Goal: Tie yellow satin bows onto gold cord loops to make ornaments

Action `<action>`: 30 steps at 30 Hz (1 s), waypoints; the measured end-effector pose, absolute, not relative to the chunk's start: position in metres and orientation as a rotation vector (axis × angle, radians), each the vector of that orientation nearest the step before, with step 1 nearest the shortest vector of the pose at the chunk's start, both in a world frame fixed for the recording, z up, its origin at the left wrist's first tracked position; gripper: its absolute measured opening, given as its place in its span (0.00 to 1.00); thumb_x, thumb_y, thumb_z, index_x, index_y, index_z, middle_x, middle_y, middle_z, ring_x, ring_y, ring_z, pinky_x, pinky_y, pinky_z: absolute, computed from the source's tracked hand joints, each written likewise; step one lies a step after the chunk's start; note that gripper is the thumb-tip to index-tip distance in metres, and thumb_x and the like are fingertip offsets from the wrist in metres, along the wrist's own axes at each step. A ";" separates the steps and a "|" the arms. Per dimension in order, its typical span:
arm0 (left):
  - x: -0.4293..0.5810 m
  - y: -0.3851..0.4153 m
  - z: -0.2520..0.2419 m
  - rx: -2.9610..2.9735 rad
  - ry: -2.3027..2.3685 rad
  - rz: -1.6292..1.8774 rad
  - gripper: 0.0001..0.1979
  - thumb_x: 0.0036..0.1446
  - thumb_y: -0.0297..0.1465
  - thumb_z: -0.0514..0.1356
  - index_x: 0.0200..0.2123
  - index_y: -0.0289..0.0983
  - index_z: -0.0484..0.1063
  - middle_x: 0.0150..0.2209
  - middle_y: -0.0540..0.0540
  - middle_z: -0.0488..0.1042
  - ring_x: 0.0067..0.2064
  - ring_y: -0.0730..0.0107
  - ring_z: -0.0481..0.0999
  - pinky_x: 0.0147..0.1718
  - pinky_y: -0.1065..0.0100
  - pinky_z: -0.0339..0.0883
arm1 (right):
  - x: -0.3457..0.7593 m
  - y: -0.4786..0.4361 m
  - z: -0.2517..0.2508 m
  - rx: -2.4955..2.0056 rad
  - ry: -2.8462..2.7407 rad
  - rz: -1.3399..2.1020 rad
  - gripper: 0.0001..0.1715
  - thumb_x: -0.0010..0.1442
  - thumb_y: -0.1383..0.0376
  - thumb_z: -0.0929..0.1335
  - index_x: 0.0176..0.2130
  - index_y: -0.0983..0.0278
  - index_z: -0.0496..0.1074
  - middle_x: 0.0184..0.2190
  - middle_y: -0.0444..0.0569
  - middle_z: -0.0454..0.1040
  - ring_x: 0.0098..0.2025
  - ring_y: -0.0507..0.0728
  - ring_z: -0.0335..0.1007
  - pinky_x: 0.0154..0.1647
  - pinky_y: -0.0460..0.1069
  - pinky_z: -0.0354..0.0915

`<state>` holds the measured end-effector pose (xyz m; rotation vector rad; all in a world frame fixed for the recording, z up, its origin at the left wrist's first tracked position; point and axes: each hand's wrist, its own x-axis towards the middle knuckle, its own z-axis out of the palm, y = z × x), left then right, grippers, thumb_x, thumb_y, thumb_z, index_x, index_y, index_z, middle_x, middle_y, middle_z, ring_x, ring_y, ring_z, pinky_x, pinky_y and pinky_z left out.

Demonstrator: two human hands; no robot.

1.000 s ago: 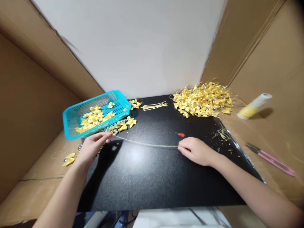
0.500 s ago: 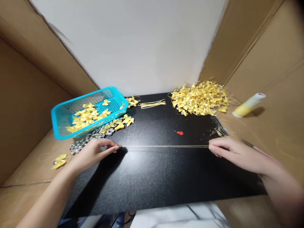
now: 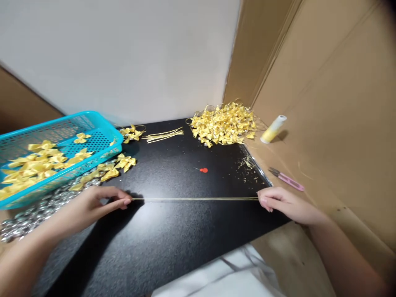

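Observation:
A thin gold cord [image 3: 194, 199] is stretched taut and level just above the black tabletop [image 3: 173, 243]. My left hand [image 3: 93, 206] pinches its left end, fingers closed. My right hand [image 3: 283, 203] pinches the right end near the table's right edge. A small red dot [image 3: 203, 170] lies on the black surface beyond the cord.
A turquoise basket [image 3: 102, 138] with yellow bows stands at the left, silver beads [image 3: 27, 216] and loose bows beside it. A heap of yellow bows [image 3: 224, 123] and cut gold strands [image 3: 163, 135] lie at the back. A yellow spool [image 3: 273, 129] and pink snips [image 3: 286, 178] rest on cardboard at right.
The cord went from slack and short between my hands to pulled straight; my right hand moved far to the right. The view has since swung rightwards.

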<state>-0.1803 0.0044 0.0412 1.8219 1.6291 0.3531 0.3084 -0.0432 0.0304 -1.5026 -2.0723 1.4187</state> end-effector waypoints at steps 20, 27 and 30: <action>-0.209 -0.036 0.042 2.116 1.669 0.358 0.11 0.48 0.47 0.61 0.25 0.53 0.82 0.29 0.48 0.82 0.33 0.57 0.78 0.35 0.65 0.70 | 0.262 -0.023 0.033 -1.364 -2.311 1.175 0.22 0.65 0.60 0.59 0.21 0.62 0.56 0.19 0.41 0.59 0.25 0.52 0.56 0.28 0.48 0.51; -0.261 -0.081 0.027 2.273 2.039 0.424 0.08 0.47 0.47 0.61 0.28 0.58 0.80 0.29 0.52 0.82 0.34 0.53 0.78 0.35 0.60 0.66 | 0.205 0.019 0.026 -1.024 -2.496 1.220 0.21 0.65 0.64 0.60 0.21 0.62 0.54 0.20 0.40 0.57 0.24 0.49 0.54 0.28 0.47 0.51; -0.248 -0.088 0.034 2.397 2.203 0.360 0.12 0.52 0.49 0.56 0.39 0.62 0.76 0.43 0.54 0.81 0.45 0.46 0.76 0.39 0.54 0.66 | 0.195 0.024 0.029 -0.982 -2.527 1.241 0.21 0.64 0.65 0.60 0.21 0.62 0.53 0.20 0.39 0.56 0.24 0.49 0.53 0.28 0.46 0.51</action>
